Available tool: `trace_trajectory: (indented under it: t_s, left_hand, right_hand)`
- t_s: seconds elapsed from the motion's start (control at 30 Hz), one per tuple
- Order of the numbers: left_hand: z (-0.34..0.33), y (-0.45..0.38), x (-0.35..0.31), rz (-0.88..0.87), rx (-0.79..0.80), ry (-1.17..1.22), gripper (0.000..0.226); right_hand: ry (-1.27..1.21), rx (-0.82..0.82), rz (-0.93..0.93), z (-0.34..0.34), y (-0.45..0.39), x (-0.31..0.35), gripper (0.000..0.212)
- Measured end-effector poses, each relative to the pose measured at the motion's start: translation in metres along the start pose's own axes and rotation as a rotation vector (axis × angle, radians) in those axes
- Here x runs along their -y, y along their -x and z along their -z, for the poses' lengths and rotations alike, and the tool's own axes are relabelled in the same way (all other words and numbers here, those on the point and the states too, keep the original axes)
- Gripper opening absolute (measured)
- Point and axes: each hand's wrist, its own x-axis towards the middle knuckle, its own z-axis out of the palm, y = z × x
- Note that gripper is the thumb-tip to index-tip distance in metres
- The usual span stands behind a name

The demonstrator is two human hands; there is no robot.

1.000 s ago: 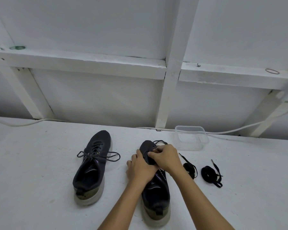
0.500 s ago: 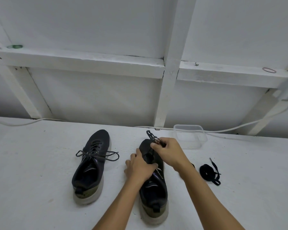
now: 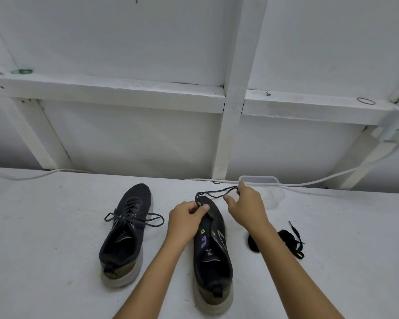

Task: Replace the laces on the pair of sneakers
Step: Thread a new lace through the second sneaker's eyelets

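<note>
White worktop and wall frame, with a few stray odds and ends.
A clear plastic tub (image 3: 273, 189) stands at the back of the white worktop (image 3: 44, 226), close to a white cable (image 3: 332, 179) that runs along the wall. On the white ledge (image 3: 124, 93) above lie a green rubber band (image 3: 21, 71) at the left and a red one (image 3: 366, 101) at the right.

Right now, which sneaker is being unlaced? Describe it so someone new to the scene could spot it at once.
On the white table two dark sneakers lie side by side, toes toward the wall. It is the right sneaker, gripped by the left hand while the right hand pulls its lace. Unlike the left sneaker, its eyelets are mostly bare.
</note>
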Motion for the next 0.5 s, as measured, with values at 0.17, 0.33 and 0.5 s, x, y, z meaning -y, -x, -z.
trace_trajectory:
  t_s: [0.17,0.33,0.5]
  left_hand:
    - [0.014,-0.006,-0.008,0.1,0.133,0.245,0.027]
    - [0.027,-0.009,-0.021,-0.025,0.128,0.151,0.02]
    - [0.04,-0.015,-0.025,-0.038,-0.067,0.081,0.014]
  right_hand:
    - [-0.104,-0.053,0.227,-0.017,0.023,0.0,0.03]
    - [-0.297,0.245,0.195,-0.031,0.024,0.013,0.011]
    - [-0.508,0.128,-0.024,-0.032,0.019,0.014,0.016]
